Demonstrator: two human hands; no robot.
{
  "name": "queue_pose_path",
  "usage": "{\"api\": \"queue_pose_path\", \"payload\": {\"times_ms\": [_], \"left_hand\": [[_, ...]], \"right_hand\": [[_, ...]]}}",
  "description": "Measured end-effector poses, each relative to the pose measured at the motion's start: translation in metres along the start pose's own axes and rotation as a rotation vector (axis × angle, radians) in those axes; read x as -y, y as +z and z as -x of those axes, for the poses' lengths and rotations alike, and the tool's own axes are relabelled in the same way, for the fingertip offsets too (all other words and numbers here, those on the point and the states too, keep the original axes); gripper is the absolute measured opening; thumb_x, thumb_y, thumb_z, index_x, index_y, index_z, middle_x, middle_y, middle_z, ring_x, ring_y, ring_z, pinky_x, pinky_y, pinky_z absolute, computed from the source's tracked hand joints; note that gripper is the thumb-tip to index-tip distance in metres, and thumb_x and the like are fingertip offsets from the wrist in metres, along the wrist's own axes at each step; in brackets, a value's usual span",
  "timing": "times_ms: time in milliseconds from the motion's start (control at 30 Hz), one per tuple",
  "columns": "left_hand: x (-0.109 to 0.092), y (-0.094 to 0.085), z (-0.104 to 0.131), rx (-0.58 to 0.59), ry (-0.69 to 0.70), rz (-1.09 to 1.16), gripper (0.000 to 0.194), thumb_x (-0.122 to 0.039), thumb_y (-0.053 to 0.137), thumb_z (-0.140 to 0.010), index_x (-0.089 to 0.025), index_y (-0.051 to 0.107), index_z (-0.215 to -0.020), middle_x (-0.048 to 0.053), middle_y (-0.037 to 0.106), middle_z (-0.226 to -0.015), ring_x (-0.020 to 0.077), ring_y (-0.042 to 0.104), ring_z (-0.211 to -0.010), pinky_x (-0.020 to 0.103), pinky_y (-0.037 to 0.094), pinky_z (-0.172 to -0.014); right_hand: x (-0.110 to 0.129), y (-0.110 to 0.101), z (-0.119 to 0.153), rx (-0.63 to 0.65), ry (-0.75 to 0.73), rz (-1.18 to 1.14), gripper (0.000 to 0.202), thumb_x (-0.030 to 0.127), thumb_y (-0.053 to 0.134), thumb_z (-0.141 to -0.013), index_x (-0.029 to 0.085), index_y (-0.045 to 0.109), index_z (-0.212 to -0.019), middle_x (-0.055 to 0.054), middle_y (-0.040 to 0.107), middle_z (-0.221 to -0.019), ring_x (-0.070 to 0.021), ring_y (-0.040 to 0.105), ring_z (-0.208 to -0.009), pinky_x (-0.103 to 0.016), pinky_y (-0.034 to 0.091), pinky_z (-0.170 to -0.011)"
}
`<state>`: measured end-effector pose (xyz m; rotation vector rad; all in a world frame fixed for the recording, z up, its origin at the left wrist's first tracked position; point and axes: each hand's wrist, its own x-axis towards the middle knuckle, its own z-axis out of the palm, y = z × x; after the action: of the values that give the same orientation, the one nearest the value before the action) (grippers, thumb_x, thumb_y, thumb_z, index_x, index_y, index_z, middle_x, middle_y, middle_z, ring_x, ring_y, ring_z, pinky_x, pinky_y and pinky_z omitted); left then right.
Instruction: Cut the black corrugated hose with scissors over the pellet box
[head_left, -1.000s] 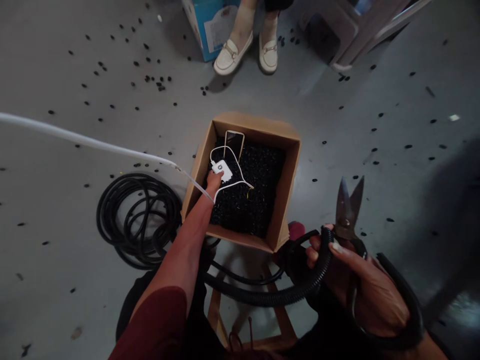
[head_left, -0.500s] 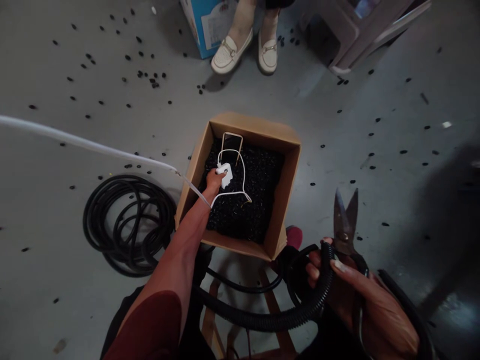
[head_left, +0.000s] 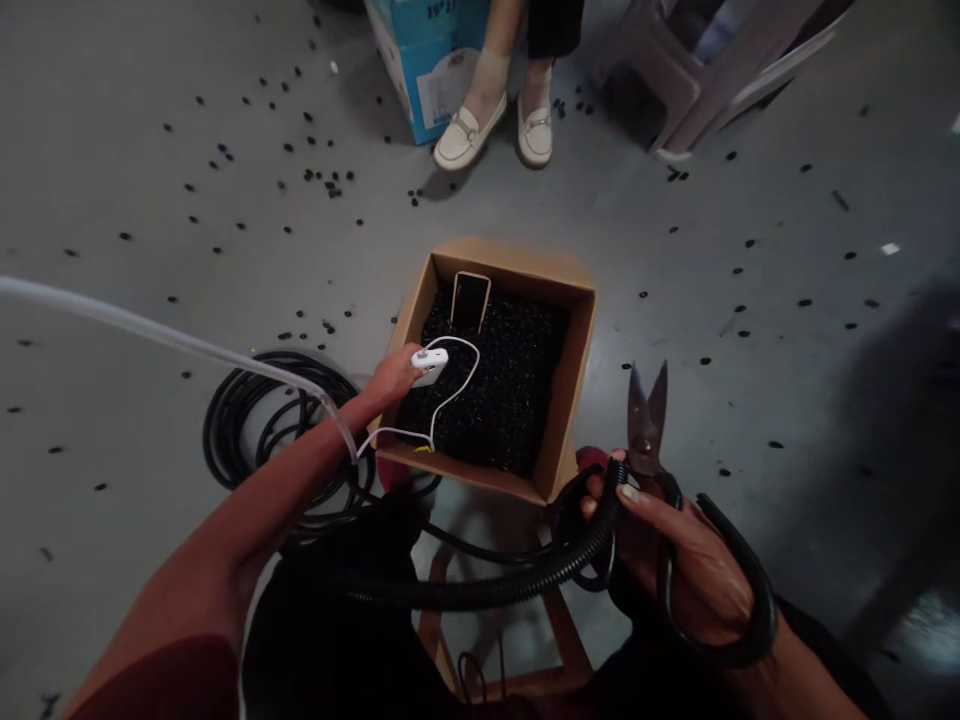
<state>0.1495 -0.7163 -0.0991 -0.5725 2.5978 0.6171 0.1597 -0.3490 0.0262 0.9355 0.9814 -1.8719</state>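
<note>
My left hand (head_left: 396, 376) is closed around a white power bank (head_left: 430, 366) at the left wall of a cardboard box (head_left: 574, 400). A white cable (head_left: 475, 372) loops from it over the small black pieces (head_left: 502, 385) filling the box. At the box's far side a phone (head_left: 471, 300) leans upright. To the right of the box, my right hand (head_left: 694, 555) grips the end of a black corrugated tube (head_left: 517, 592) between thumb and fingers. Scissors (head_left: 646, 430) with parted blades also hang in that hand, their tips pointing away from me.
A coil of black tubing (head_left: 232, 430) lies on the floor left of the box. Beyond the box are another person's white shoes (head_left: 469, 140), a blue carton (head_left: 431, 75) and a plastic stool (head_left: 675, 85). A pale strap (head_left: 150, 325) crosses above my left forearm.
My left hand has drawn the power bank left and toward me, to the box's side, and tilted it. The cable came along. My right hand, with scissors and tube, shifted slightly left.
</note>
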Motion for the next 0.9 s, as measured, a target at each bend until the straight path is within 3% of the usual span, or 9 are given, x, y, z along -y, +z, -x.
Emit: {"api": "queue_pose_path", "payload": {"times_ms": [133,333,467,633,767,900], "left_hand": [[0.013,-0.004,0.014,0.155,-0.059,-0.097,0.029,-0.021,0.063,-0.073,-0.018,0.064,-0.101,0.007,0.068,-0.096,0.0227,0.061,-0.092,0.028,0.041,-0.083],[0.034,0.038,0.004,0.268,-0.113,-0.111,0.024,-0.020,0.073,-0.061,-0.018,0.067,-0.084,0.010,0.070,-0.089,0.0248,0.064,-0.091,0.027,0.043,-0.080],[0.042,0.061,-0.017,0.276,-0.169,-0.138,0.017,-0.023,0.073,-0.063,-0.017,0.065,-0.076,0.012,0.070,-0.086,0.0258,0.065,-0.092,0.026,0.044,-0.078],[0.049,0.072,-0.021,0.223,-0.230,-0.155,0.019,-0.029,0.066,-0.072,-0.016,0.064,-0.085,0.015,0.070,-0.088,0.0255,0.065,-0.096,0.025,0.045,-0.077],[0.051,0.074,-0.010,0.179,-0.227,-0.137,0.027,-0.022,0.062,-0.075,-0.012,0.061,-0.100,0.021,0.068,-0.101,0.0283,0.063,-0.100,0.030,0.044,-0.084],[0.048,0.064,-0.003,0.175,-0.202,-0.054,0.027,-0.014,0.063,-0.069,-0.013,0.062,-0.096,0.019,0.068,-0.100,0.0294,0.062,-0.102,0.032,0.043,-0.088]], "right_hand": [[-0.003,0.004,0.000,-0.004,0.031,0.022,0.039,0.023,0.083,-0.055,0.021,0.066,-0.090,-0.001,0.069,-0.086,-0.0153,0.067,-0.071,-0.027,0.058,-0.067],[-0.006,0.006,-0.003,-0.002,0.045,0.019,0.039,0.024,0.083,-0.056,0.021,0.067,-0.091,-0.001,0.070,-0.088,-0.0157,0.067,-0.072,-0.026,0.058,-0.066],[-0.006,0.002,-0.007,0.049,-0.010,0.046,0.034,0.026,0.080,-0.062,0.022,0.067,-0.093,-0.001,0.070,-0.080,-0.0175,0.067,-0.068,-0.029,0.057,-0.063],[-0.004,-0.001,-0.008,0.081,-0.063,0.053,0.029,0.027,0.077,-0.066,0.023,0.066,-0.092,-0.002,0.070,-0.080,-0.0186,0.067,-0.066,-0.033,0.057,-0.064],[-0.004,-0.001,-0.006,0.070,-0.062,0.047,0.027,0.027,0.078,-0.065,0.023,0.067,-0.089,-0.001,0.069,-0.079,-0.0176,0.067,-0.066,-0.031,0.057,-0.064],[-0.005,0.000,-0.006,0.085,-0.067,0.038,0.026,0.027,0.078,-0.065,0.023,0.067,-0.088,-0.001,0.069,-0.080,-0.0177,0.067,-0.069,-0.032,0.057,-0.068]]}}
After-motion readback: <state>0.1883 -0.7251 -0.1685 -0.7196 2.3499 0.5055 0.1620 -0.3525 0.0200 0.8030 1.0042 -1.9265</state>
